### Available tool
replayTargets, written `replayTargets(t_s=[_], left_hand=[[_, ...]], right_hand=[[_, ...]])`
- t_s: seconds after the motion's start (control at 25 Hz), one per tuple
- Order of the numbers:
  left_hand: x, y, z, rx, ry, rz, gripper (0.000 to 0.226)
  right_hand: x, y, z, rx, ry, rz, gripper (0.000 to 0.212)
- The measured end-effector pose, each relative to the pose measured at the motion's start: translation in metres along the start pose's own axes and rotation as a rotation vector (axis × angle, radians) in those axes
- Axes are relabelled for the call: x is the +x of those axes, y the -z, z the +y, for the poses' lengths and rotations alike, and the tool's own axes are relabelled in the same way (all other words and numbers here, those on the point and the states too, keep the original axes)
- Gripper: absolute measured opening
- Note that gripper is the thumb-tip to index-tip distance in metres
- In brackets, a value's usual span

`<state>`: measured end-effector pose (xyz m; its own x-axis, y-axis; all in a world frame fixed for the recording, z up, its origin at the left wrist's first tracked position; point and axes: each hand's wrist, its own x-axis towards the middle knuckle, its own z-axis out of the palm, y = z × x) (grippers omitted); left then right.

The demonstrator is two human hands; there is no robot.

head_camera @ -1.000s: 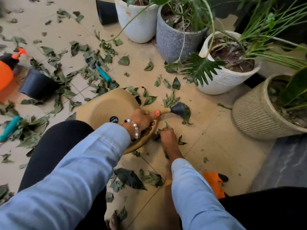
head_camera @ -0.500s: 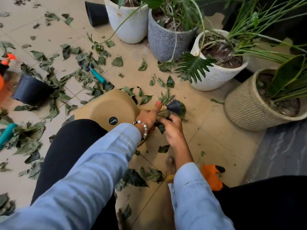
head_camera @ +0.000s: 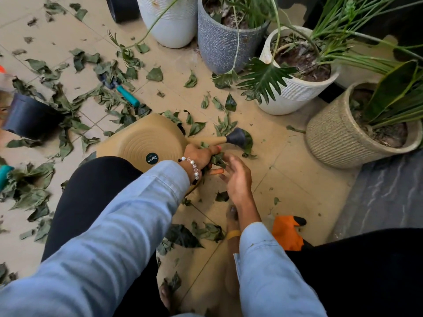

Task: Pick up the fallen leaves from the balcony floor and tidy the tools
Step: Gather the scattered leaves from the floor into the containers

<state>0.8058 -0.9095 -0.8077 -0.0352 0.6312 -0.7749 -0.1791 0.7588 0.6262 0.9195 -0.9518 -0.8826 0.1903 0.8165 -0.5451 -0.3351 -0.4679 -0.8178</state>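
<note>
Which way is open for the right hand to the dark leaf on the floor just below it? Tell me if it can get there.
Probably yes. The right hand is open, fingers spread, holding nothing, and hovers just above the dark leaf. That leaf lies alone on bare tile, nothing covering it. The left hand grips a bunch of leaves off to the side.
</note>
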Motion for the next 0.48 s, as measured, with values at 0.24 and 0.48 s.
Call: replayTargets(t_s=[0.24,0.48], left_hand=[[0.006,0.005,0.004,-0.021,-0.026,0.066,0.025],[0.012,0.006,0.004,0.088,-0.084,0.117,0.033]], right_hand=[[0.001,0.037,0.109,-1.614,0.259,-0.071,0.046],[0.029,0.042,0.061,-0.895,0.258,0.386,0.038]])
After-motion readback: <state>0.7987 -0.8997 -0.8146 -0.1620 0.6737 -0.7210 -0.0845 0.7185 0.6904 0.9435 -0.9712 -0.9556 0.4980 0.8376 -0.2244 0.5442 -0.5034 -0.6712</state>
